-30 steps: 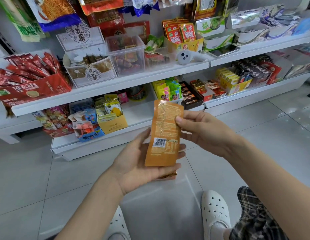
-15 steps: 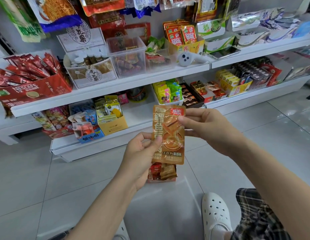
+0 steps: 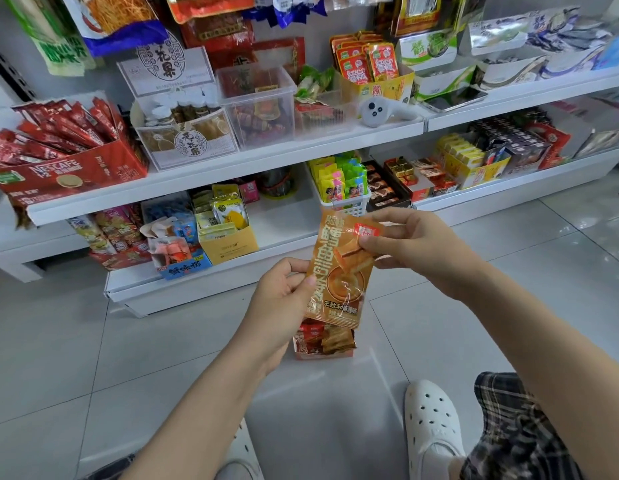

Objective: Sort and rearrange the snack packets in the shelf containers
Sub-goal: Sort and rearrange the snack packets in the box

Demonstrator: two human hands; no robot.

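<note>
An orange snack packet [image 3: 339, 271] with large printed characters is held upright in front of the shelves, printed face toward me. My left hand [image 3: 283, 299] pinches its lower left edge with thumb and fingers. My right hand [image 3: 415, 247] pinches its upper right corner near the small red label. Directly below the packet, a small red box [image 3: 323, 344] holding several red and orange packets stands on the floor, its top partly hidden by the packet.
Two white shelves [image 3: 231, 168] carry containers: a red Nescafe box [image 3: 69, 171], clear bins [image 3: 259, 105], a yellow box [image 3: 228, 242], a white basket [image 3: 346, 199] of yellow and green packets. A white controller [image 3: 377, 112] lies on the upper shelf. My white shoes [image 3: 432, 431] rest on grey floor tiles.
The packet was flipped from its barcode back to its printed front. My left hand went from flat beneath it to pinching its lower left edge; my right hand keeps the top corner.
</note>
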